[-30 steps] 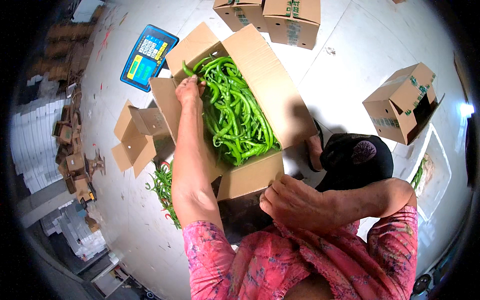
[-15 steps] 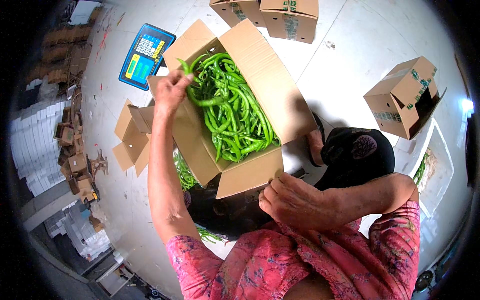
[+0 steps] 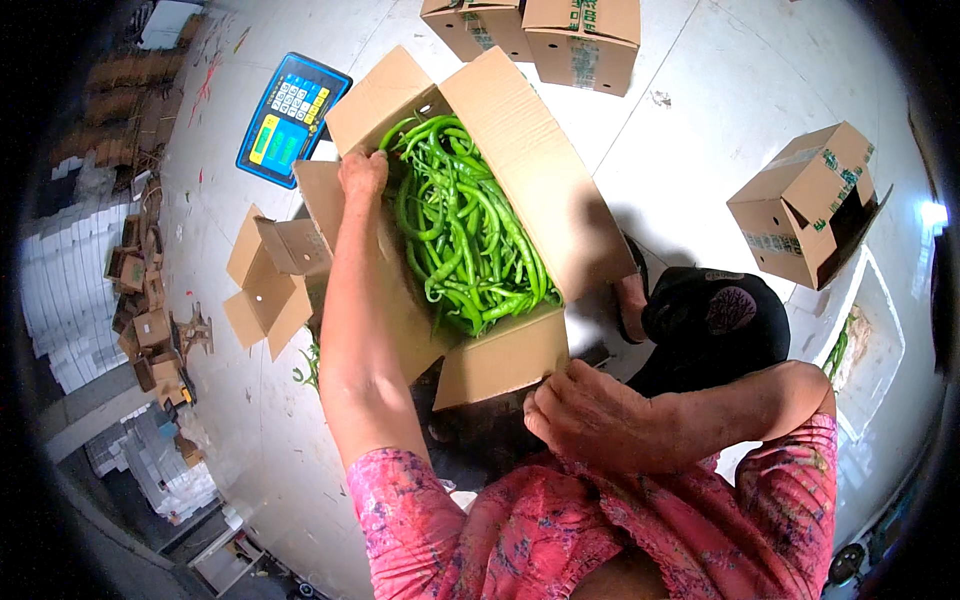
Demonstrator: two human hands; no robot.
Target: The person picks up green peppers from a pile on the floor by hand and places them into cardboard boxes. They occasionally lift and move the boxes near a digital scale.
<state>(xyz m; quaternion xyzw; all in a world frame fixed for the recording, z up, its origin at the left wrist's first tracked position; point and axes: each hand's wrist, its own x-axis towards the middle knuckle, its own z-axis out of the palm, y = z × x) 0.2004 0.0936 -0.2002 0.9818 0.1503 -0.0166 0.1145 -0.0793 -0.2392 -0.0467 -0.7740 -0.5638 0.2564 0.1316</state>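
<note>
Long green peppers (image 3: 475, 225) lie heaped in an open cardboard box (image 3: 535, 160) tilted before me, its flaps spread. At the box's left inner side is my left hand (image 3: 362, 175), its fingers curled down beside the peppers. Whatever those fingers grip is hidden from view. My right hand (image 3: 590, 410) is curled into a loose fist against the right corner of the near flap (image 3: 500, 365). Its fingertips are turned away, so I cannot tell if they hold the flap or something else.
A blue-framed scale display (image 3: 293, 120) stands beyond the box's left side. An opened smaller carton (image 3: 270, 285) lies left. Two taped cartons (image 3: 580, 50) stand at the far side, another carton (image 3: 805, 205) at right. A white foam container (image 3: 880, 360) is at lower right.
My left hand, which held a green pepper raised at the box's left edge, has come down and nearer the peppers; that pepper no longer sticks up from it. My right hand has barely moved.
</note>
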